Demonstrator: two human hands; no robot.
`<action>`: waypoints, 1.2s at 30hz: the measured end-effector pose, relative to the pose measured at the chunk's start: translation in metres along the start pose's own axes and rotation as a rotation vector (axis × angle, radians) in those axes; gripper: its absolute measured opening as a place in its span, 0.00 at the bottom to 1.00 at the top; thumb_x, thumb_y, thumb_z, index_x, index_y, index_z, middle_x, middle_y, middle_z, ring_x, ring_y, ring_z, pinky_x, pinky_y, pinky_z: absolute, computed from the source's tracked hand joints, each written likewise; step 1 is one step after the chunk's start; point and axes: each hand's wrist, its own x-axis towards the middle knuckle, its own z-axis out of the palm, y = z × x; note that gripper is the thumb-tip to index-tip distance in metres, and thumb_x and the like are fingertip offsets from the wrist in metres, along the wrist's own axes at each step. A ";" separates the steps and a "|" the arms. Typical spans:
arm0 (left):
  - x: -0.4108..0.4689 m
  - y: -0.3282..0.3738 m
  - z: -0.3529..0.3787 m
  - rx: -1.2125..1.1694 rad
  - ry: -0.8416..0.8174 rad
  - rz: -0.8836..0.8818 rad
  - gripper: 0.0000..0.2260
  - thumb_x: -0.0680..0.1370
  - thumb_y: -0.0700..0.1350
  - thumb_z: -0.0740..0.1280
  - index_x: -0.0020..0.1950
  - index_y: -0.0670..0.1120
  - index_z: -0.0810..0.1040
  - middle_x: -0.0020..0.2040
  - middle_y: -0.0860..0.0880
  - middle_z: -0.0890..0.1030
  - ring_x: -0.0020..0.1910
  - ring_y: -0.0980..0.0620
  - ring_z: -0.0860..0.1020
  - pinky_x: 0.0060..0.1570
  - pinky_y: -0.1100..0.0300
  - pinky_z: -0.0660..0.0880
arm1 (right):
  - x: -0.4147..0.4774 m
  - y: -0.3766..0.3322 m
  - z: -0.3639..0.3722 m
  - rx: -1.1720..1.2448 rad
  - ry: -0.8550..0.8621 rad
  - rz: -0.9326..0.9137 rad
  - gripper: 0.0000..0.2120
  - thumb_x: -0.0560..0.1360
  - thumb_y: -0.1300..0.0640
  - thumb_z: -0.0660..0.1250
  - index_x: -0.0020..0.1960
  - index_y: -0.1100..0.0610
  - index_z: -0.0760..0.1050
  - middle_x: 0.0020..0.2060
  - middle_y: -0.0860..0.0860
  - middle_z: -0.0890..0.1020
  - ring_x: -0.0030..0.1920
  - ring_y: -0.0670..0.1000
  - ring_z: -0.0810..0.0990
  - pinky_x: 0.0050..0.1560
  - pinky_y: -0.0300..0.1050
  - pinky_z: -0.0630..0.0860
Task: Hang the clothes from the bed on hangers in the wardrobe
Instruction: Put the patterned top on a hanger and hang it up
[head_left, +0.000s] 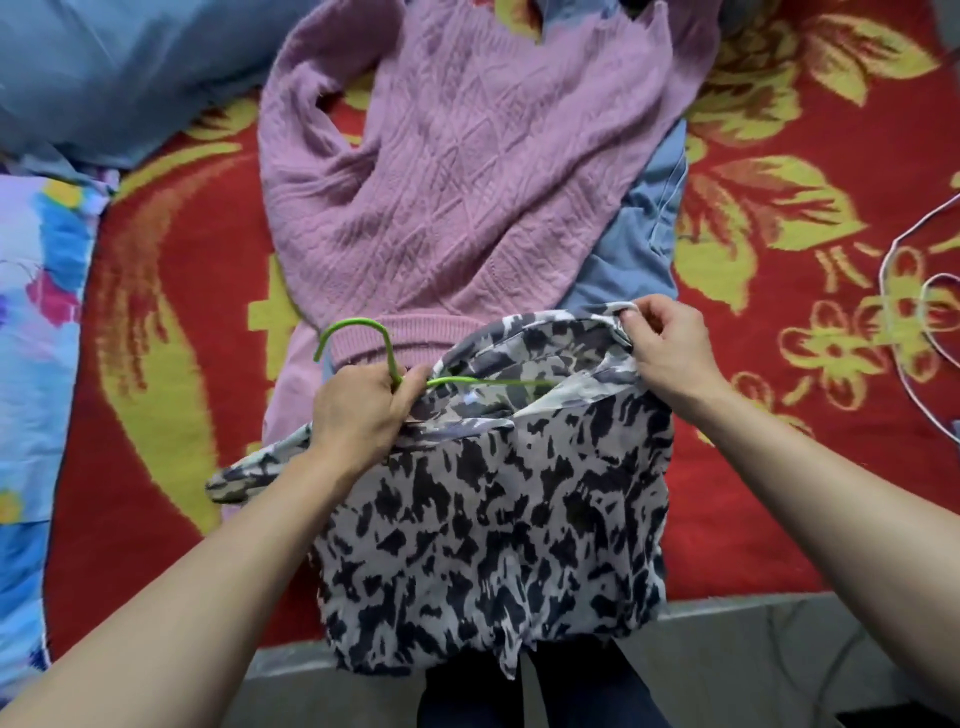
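Observation:
A grey top with black blotches (493, 530) hangs over the bed's near edge. A green wire hanger (358, 332) pokes out of its neckline, one arm running inside the fabric. My left hand (358, 410) is shut on the hanger's neck, together with a fold of the top. My right hand (670, 343) pinches the top's right shoulder. Behind them a pink knitted sweater (467, 171) lies flat on the red bedcover (171, 364), partly over a blue garment (634, 249).
White wire hangers (904, 312) lie on the bedcover at the right edge. A blue pillow (104, 67) sits at the far left, a colourful blue quilt (31, 364) along the left side. Grey floor (779, 660) shows below the bed's edge.

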 end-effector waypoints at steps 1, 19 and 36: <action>0.001 0.000 -0.001 -0.066 -0.004 -0.014 0.26 0.78 0.63 0.59 0.31 0.45 0.75 0.29 0.47 0.77 0.32 0.48 0.75 0.34 0.53 0.70 | -0.002 -0.004 -0.002 0.113 -0.049 0.011 0.07 0.79 0.59 0.62 0.49 0.58 0.79 0.38 0.50 0.80 0.36 0.47 0.75 0.37 0.42 0.72; 0.000 0.037 -0.035 -0.476 0.025 0.128 0.15 0.77 0.33 0.58 0.31 0.42 0.68 0.28 0.53 0.69 0.27 0.59 0.66 0.29 0.67 0.63 | -0.013 -0.030 0.048 -0.427 -0.162 -0.637 0.09 0.75 0.48 0.67 0.51 0.51 0.80 0.42 0.48 0.81 0.44 0.53 0.79 0.43 0.47 0.69; -0.002 -0.010 -0.032 -0.626 0.085 -0.217 0.19 0.74 0.37 0.58 0.22 0.47 0.70 0.25 0.49 0.72 0.26 0.60 0.70 0.30 0.62 0.66 | -0.003 -0.013 -0.014 0.176 -0.902 0.105 0.18 0.77 0.48 0.65 0.53 0.63 0.82 0.47 0.53 0.86 0.48 0.53 0.83 0.51 0.42 0.77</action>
